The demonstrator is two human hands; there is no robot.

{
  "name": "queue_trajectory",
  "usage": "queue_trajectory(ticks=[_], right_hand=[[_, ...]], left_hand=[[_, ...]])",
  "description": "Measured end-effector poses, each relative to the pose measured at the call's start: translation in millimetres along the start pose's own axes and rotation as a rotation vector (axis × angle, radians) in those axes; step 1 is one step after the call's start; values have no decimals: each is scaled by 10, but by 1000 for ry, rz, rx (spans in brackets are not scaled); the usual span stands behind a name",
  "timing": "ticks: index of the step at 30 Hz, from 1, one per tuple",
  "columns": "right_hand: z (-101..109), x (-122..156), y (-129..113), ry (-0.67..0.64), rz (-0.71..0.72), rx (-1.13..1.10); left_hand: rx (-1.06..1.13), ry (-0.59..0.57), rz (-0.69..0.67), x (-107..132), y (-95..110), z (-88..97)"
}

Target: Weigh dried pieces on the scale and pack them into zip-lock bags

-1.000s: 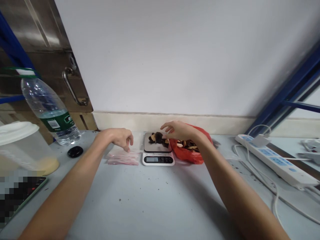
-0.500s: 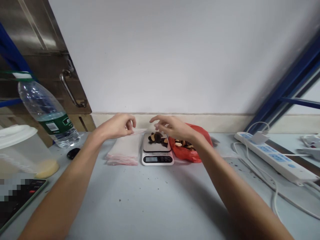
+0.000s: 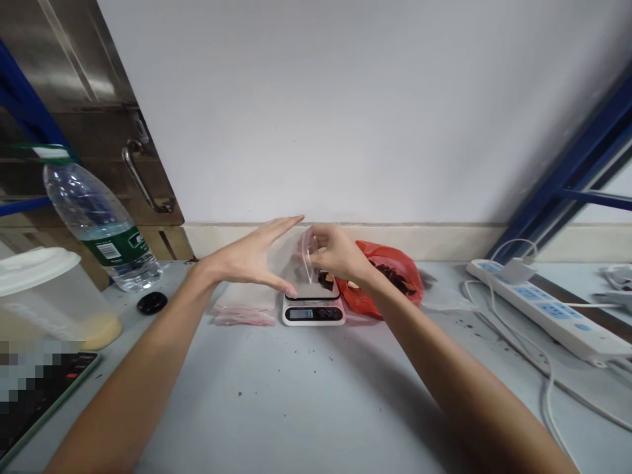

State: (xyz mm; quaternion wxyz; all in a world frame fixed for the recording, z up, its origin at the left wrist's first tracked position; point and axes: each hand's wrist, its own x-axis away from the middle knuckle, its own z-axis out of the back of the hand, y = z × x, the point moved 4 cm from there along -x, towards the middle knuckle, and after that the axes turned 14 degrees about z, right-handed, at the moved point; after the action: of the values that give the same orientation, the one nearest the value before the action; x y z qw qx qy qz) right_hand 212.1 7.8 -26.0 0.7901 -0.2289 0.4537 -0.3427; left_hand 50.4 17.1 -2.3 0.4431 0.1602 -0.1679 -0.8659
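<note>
A clear zip-lock bag (image 3: 290,255) is up above the kitchen scale (image 3: 313,315), its pink-edged mouth turned to the right. Fingers bent at that mouth, my right hand (image 3: 338,251) is closed on the bag; its fingertips are partly hidden. My left hand (image 3: 244,257) reaches around the bag's left side with thumb and fingers stretched wide apart. Dark dried mushroom pieces (image 3: 326,280) lie on the scale's plate, mostly covered by the bag and my hands. Left of the scale is a stack of flat zip-lock bags (image 3: 244,305).
Right of the scale sits a red plastic bag (image 3: 409,270) of dried mushrooms. A power strip (image 3: 543,306) with white cables (image 3: 548,368) lies farther right. At left are a water bottle (image 3: 106,224), a lidded tub (image 3: 39,296), a black round object (image 3: 152,303) and a phone (image 3: 54,395).
The left hand has moved right from the bag stack and spread its fingers. A clear bag now stands over the scale, and the right hand has closed on its mouth.
</note>
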Motion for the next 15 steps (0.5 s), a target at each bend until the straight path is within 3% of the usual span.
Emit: queue_trajectory(ticks=[4,7,11,13,15], right_hand=[[-11,-1,-64,-12,43,9],[71,-15,-77,-49,-46,89],[450,31,48,-99,-303,543],[611,105,171,-269,-448,744],[679,201,295,-476,-564,790]], left_hand=[[-35,-77,25,-17,1,-79],[-101,-96,114,-33,-71,-69],[-236,-154,229,-42,-258,-49],[-276,-221,274,-33,-339,-63],[-287,-274,309,-18,-387,-79]])
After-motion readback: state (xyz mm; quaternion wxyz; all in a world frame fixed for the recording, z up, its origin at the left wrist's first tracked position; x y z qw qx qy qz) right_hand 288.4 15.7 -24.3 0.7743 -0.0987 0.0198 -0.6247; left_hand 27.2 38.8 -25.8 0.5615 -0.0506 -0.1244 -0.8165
